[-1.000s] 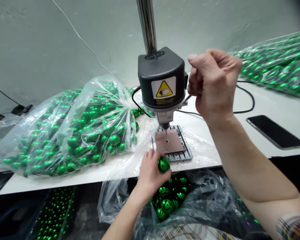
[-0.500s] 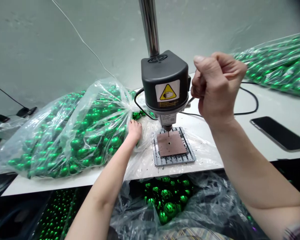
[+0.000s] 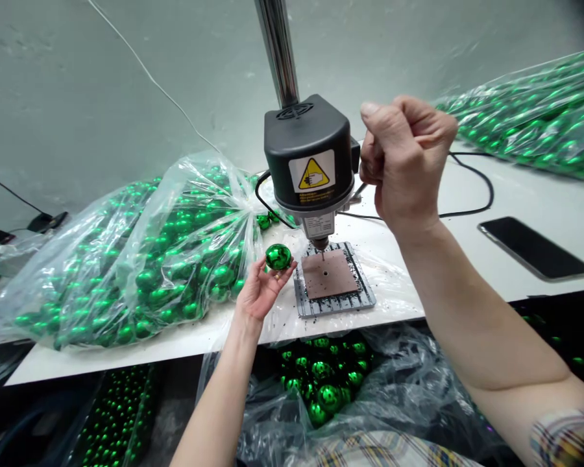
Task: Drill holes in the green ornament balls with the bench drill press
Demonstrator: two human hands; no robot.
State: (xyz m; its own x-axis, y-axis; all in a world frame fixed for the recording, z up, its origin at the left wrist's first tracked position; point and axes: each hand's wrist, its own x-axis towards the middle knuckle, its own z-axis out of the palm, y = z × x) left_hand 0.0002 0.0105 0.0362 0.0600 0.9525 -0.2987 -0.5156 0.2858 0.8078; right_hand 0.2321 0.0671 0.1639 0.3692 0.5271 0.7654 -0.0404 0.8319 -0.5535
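A shiny green bauble [image 3: 278,257] rests in the fingers of my left hand [image 3: 265,288], palm turned up, just left of the drill base. My right hand [image 3: 409,162] is closed in a fist beside the black motor head of a small drill press [image 3: 309,155]; whatever it grips is hidden inside the fingers. Below the head, a thin drill bit [image 3: 323,255] points down at a brown square pad [image 3: 331,280] with a hole in it. The pad lies on a grey slotted base plate [image 3: 335,307] strewn with dark shavings.
A clear bag [image 3: 141,259] full of green baubles fills the table's left side. Another bag [image 3: 530,123] lies at the back right. A phone [image 3: 535,246] and a black cable [image 3: 489,194] are at right. More baubles [image 3: 326,383] lie in plastic below the table edge.
My left hand has drawn back from beside the bag's neck and turned palm up, now with a green bauble in its fingers. My right hand stays closed beside the drill head.
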